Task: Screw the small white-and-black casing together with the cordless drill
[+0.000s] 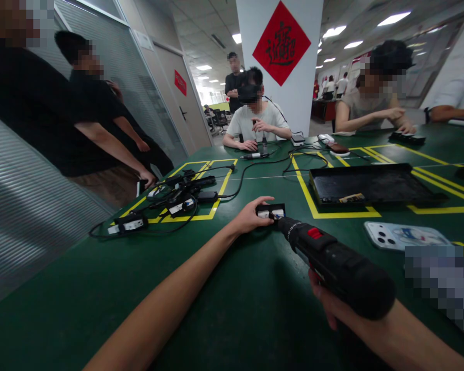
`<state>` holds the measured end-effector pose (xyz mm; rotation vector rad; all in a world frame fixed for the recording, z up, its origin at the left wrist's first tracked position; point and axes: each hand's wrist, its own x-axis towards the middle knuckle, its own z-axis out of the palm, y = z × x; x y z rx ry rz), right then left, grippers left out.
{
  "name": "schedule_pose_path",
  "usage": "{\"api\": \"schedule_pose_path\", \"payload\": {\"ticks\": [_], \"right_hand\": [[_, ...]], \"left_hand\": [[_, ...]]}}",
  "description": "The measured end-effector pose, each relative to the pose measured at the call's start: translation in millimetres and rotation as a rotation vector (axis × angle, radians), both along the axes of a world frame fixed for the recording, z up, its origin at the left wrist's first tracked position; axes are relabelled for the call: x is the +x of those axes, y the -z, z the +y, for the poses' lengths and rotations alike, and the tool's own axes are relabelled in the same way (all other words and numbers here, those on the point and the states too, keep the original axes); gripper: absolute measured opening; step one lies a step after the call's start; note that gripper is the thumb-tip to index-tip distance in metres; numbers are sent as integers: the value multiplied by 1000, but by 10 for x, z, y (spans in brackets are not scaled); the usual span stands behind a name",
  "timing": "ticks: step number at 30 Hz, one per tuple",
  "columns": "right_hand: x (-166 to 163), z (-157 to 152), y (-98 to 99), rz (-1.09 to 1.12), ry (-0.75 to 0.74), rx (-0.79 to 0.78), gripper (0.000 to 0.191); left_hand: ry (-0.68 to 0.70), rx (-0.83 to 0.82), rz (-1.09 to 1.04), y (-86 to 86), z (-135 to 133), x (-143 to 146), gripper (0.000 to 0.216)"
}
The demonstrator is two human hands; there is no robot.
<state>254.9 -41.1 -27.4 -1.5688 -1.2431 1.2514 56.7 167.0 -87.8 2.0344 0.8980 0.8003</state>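
My left hand [251,215] reaches out over the green table [224,309] and pinches a small black adapter box with a white label [271,211], holding it flat on the surface. My right hand [332,301] is wrapped round the thick black body of an electric screwdriver [332,257] with a red switch. The tool's tip points forward and touches the near right edge of the adapter box. Most of my right-hand fingers are hidden under the tool.
A pile of black adapters and cables [170,198] lies in a yellow-taped square at the left. A black tray [371,185] sits in another taped area at right, with a phone [404,236] in front of it. Several people sit or stand round the table.
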Motion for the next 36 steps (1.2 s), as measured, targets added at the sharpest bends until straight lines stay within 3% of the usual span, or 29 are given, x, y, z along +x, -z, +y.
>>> {"api": "schedule_pose_path", "payload": {"ticks": [3,7,14,19,23,28,36], "right_hand": [[-6,3,-7,-23,26,9,13],[-5,-13,-55,-49,51,0,17],[65,-25,-73,30,-74,4,8],[156,-36,28,-121,-146,-40,23],[168,-37,59,-88,-145,-44,24],[159,-44,-10,-96,-160,-16,21],[134,-81,-208,-118,-139,-94,32]], "left_hand": [[-15,-23,25,-26,-1,-4,75],[-13,62,102,-82,-23,-6,63],[-3,109,90,-76,-38,-17,46],[9,145,88,-31,-31,-26,30],[-7,161,55,0,-39,-21,30],[-19,181,47,33,-34,-21,29],[-7,143,56,36,-32,-18,30]]}}
